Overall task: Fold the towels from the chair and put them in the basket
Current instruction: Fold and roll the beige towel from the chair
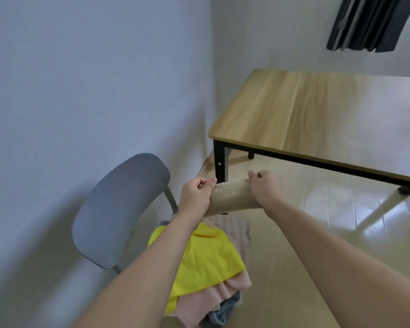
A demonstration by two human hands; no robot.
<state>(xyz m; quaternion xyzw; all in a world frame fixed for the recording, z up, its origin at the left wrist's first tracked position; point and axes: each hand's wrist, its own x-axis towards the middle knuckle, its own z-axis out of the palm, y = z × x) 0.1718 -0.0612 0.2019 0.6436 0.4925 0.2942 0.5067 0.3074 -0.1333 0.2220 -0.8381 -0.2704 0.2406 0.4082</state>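
A beige towel [231, 197] is stretched in the air between my two hands, above the chair. My left hand [195, 197] pinches its left top corner and my right hand [266, 188] grips its right top corner. Below them the grey chair [114, 209] carries a pile of towels: a yellow one [204, 259] on top, a pink one [213, 297] under it and a grey-blue one [223, 316] at the bottom. No basket is in view.
A wooden table [317, 114] with black legs stands at the right, its near edge just beyond my hands. White walls meet in a corner behind the chair. A dark curtain [369, 22] hangs at the top right. Pale floor tiles lie under the table.
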